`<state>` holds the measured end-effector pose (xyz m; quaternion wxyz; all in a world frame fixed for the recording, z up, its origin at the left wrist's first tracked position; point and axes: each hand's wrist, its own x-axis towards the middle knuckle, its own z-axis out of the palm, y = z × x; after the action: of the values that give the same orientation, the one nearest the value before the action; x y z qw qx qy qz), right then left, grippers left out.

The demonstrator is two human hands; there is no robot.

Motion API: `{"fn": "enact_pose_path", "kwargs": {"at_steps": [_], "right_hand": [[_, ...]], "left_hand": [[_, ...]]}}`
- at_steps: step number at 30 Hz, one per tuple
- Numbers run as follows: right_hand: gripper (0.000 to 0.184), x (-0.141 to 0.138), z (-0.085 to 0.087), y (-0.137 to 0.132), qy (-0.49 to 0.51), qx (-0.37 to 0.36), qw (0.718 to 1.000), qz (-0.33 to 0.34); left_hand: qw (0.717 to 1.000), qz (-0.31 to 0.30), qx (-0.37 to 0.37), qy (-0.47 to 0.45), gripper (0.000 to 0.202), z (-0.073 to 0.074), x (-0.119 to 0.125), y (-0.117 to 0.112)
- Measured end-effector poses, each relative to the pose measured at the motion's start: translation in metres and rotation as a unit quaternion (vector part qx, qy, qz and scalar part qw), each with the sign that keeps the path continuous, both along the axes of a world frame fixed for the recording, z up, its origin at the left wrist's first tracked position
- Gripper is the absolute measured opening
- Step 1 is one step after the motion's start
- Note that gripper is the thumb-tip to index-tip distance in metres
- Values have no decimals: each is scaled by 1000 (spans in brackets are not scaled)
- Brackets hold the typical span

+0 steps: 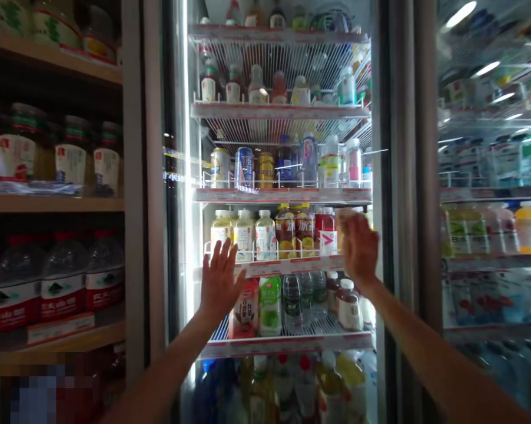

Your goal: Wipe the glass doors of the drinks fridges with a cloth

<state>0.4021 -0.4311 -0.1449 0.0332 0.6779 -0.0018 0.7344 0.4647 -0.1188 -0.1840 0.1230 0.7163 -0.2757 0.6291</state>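
Observation:
I face a lit drinks fridge with white wire shelves full of bottles and cans. My left hand (219, 277) is raised flat, fingers spread, in front of the shelf edge (287, 266) under a row of pale juice bottles (243, 234). My right hand (358, 247) is also raised with fingers stretched out, slightly blurred, beside a red bottle (326, 231) near the fridge's right frame (382, 206). Neither hand holds anything. Whether they press on glass or reach inside is unclear.
Wooden shelves on the left carry jars (71, 156) and large water bottles (65, 277). A second fridge door (490, 206) with more drinks stands to the right. Lower fridge shelves hold a pink carton (246, 306), a green bottle (269, 303) and clear water bottles (292, 300).

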Motion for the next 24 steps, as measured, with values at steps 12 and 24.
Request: {"fn": "enact_pose_path", "kwargs": {"at_steps": [12,24], "right_hand": [[53,1,57,14,-5,73,997,5],[50,-3,90,25,0,13,999,39]], "left_hand": [[1000,8,-1,-26,52,17,6,4],[1000,19,-8,15,47,61,2,7]]}}
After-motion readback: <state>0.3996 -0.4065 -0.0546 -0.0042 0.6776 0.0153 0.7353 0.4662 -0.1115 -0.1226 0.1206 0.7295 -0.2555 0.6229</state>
